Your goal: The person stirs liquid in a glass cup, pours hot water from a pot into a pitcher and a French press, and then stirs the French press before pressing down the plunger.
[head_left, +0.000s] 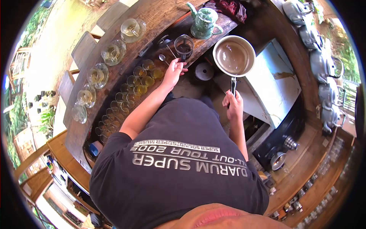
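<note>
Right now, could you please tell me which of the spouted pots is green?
It is the speckled pot beside the dark red cloth; the kettles lined up along the right are plain silvery metal.

Left hand (pixel 174 73): holds clear glass jug (pixel 184 46), top centre.
Right hand (pixel 233 103): grips black-handled metal saucepan (pixel 234 56), right of jug.

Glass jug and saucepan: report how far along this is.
Looks done: something dark sits in the glass jug. In hand: the left hand holds the jug's handle, the right hand the saucepan. Remaining, apparently: any pouring between them, as no stream shows; saucepan contents unclear.
</note>
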The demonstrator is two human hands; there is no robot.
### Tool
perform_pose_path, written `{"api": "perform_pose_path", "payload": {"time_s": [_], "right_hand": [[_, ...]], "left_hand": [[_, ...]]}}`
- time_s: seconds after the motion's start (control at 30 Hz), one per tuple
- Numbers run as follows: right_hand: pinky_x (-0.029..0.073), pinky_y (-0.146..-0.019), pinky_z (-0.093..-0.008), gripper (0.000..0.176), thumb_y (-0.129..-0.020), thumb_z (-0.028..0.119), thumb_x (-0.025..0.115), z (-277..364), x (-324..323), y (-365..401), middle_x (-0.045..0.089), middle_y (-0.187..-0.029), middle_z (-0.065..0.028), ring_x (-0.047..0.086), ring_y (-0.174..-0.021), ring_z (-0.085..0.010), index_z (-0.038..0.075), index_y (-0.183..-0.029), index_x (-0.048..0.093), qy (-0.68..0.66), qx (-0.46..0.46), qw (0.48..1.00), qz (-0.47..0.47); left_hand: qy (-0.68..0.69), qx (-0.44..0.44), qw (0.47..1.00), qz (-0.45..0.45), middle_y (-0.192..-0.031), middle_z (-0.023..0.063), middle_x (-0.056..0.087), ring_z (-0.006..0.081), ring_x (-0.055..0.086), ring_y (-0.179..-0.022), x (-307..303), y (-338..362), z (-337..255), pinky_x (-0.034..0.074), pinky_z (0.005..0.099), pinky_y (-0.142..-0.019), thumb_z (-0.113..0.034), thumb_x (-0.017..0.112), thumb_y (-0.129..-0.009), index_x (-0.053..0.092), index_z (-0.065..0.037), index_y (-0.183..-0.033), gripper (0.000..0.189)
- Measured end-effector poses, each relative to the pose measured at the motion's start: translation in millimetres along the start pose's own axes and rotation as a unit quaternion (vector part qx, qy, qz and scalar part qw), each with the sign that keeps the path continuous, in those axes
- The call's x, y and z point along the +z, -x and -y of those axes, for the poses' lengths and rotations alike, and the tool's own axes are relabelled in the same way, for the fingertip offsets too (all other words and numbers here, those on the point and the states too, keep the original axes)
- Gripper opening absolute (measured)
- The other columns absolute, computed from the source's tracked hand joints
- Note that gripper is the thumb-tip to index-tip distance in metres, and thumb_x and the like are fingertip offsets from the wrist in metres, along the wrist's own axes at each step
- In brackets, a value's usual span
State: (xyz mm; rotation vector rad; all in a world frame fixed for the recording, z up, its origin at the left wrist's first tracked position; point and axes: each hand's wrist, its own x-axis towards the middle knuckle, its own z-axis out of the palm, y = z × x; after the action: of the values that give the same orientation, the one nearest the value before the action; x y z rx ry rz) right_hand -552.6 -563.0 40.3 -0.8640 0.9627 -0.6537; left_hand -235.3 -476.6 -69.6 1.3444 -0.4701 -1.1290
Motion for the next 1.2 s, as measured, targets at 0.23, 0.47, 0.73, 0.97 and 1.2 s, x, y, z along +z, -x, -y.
{"api": "perform_pose_path", "payload": {"time_s": [0.23,0.47,0.73,0.97,1.2], "right_hand": [[0.042,-0.057,-0.0280,0.010,-0.109,0.012,0.064,-5,65,20,0.052,-0.072,0.0006,0.048,-0.060,-0.0094,0.004,-0.103,0.059,-0.009,-0.049,0.998,-0.034],[0.042,-0.055,-0.0263,0.011,-0.108,0.011,0.065,2,102,22,0.052,-0.073,0.0008,0.048,-0.060,-0.0078,0.003,-0.104,0.059,0.021,-0.078,0.995,-0.055],[0.043,-0.055,-0.0259,0.010,-0.108,0.011,0.065,6,118,13,0.054,-0.073,0.0009,0.049,-0.060,-0.0075,0.003,-0.104,0.059,0.055,-0.085,0.993,-0.061],[0.041,-0.056,-0.0264,0.009,-0.107,0.009,0.065,11,137,8,0.054,-0.073,0.0009,0.048,-0.059,-0.0076,0.002,-0.103,0.061,0.065,-0.088,0.992,-0.065],[0.042,-0.053,-0.0247,0.012,-0.109,0.012,0.064,7,145,1,0.056,-0.073,0.0013,0.050,-0.058,-0.0070,0.005,-0.101,0.059,0.102,-0.091,0.989,-0.058]], "left_hand": [[0.017,-0.067,0.994,0.080,-0.135,0.0131,0.070,0.0213,0.071,-0.115,-26,6,-14,0.054,0.0361,-0.098,-0.032,0.055,-0.117,0.041,-0.008,-0.156,0.048],[0.034,-0.047,0.995,0.082,-0.128,0.0127,0.071,0.0195,0.072,-0.110,-22,-9,-16,0.054,0.0331,-0.094,-0.028,0.056,-0.116,0.041,-0.006,-0.155,0.047],[0.104,-0.070,0.991,0.035,-0.128,0.0118,0.073,0.0189,0.074,-0.104,-14,-20,-7,0.058,0.0319,-0.089,-0.025,0.062,-0.114,0.045,-0.003,-0.145,0.042],[0.206,-0.133,0.969,0.006,-0.126,0.0087,0.074,0.0185,0.073,-0.107,-15,-23,1,0.058,0.0336,-0.093,-0.026,0.066,-0.112,0.054,-0.009,-0.129,0.027],[0.243,-0.173,0.953,0.053,-0.123,0.0037,0.076,0.0159,0.072,-0.108,-20,-21,7,0.056,0.0352,-0.095,-0.036,0.065,-0.112,0.064,-0.014,-0.116,0.023]]}}
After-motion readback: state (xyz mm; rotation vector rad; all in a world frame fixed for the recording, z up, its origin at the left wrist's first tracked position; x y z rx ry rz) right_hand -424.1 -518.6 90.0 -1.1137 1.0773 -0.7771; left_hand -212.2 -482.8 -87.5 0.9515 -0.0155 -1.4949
